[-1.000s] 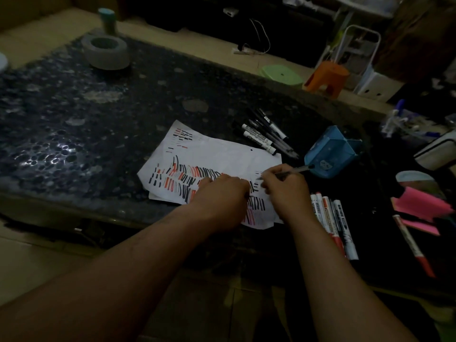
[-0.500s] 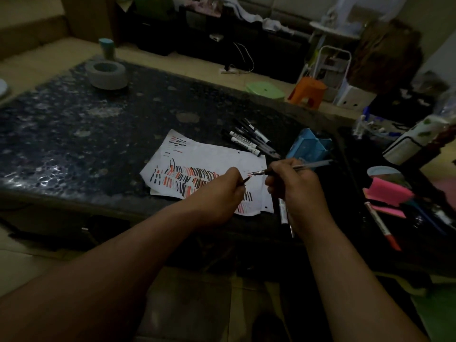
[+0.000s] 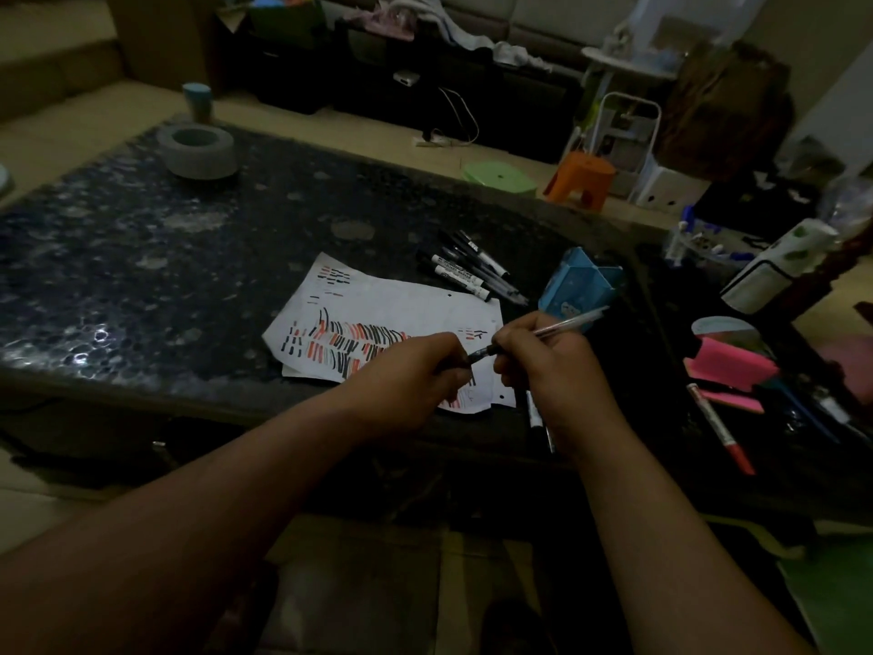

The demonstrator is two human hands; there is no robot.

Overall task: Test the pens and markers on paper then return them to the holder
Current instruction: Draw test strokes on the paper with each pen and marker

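While curled — hands (image 3: 406, 378) (image 3: 543, 356) on pen (image 3: 562, 325), cap (image 3: 456, 366)

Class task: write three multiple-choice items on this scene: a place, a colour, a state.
1. The blue holder lies: A) left of the paper B) right of the paper C) on the floor
2. The paper's strokes are: A) red and black B) green and yellow C) blue only
3. The right hand: A) lies flat B) grips a clear pen C) holds nothing
Answers: 1B, it sits past the paper's right edge; 2A, both colours show in rows; 3B, it is curled round the pen.
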